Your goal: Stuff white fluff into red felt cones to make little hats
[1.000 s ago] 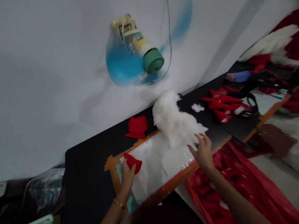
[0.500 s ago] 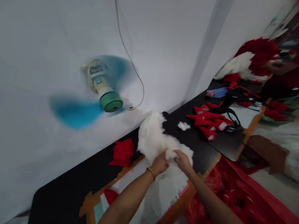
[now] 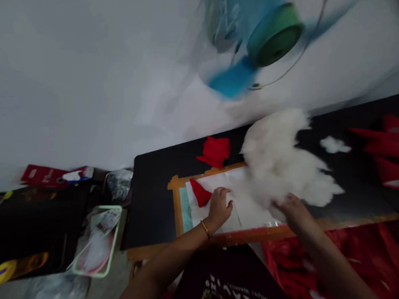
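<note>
White stuffing (image 3: 287,157) lay in a loose heap on the black desk (image 3: 154,192), partly over the paper (image 3: 249,215). Your right hand (image 3: 294,212) was at the near edge of the stuffing, fingers curled against it; blur hid whether they pinched any. Your left hand (image 3: 220,206) was left of the stuffing, above the paper, with thumb and fingers spread apart. Just beside that hand, further left of the stuffing, a red cone (image 3: 201,194) rested on the paper. Some red cloth (image 3: 215,151) lay left of the stuffing too, near the far side of the desk. Right of the stuffing you had a small white tuft (image 3: 334,145) and, further off, a pile of red cones (image 3: 394,148). Below the stuffing's near right side was a red bag (image 3: 387,251), and above the stuffing hung a blue fan (image 3: 275,37) with a green middle.
</note>
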`<state>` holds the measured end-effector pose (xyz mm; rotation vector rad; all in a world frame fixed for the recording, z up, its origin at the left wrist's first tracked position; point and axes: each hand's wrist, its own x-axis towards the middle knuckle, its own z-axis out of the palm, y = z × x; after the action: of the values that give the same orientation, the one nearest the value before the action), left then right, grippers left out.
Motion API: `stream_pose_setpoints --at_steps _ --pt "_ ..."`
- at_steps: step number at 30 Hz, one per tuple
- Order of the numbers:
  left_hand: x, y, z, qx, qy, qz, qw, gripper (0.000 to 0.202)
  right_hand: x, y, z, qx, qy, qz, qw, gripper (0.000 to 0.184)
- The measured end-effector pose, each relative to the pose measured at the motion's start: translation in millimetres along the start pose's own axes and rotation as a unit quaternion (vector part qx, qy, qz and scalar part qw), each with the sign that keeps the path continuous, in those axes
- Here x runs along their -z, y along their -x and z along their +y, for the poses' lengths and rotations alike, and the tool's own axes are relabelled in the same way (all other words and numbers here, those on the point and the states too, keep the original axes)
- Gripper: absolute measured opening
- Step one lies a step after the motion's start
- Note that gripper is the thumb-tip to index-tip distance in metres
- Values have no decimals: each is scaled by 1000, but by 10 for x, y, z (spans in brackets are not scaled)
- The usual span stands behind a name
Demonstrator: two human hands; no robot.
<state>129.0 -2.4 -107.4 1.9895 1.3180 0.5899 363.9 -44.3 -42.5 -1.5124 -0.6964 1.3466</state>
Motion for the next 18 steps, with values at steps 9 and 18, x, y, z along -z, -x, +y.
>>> stream_pose_setpoints --at_steps 9,18 --pt "270 554 -938 114 -55 109 986 34 -1126 345 709 -114 135 -117 977 50" --pt "524 301 -916 2 83 7 996 17 -1731 -181 884 -128 319 -146 928 21"
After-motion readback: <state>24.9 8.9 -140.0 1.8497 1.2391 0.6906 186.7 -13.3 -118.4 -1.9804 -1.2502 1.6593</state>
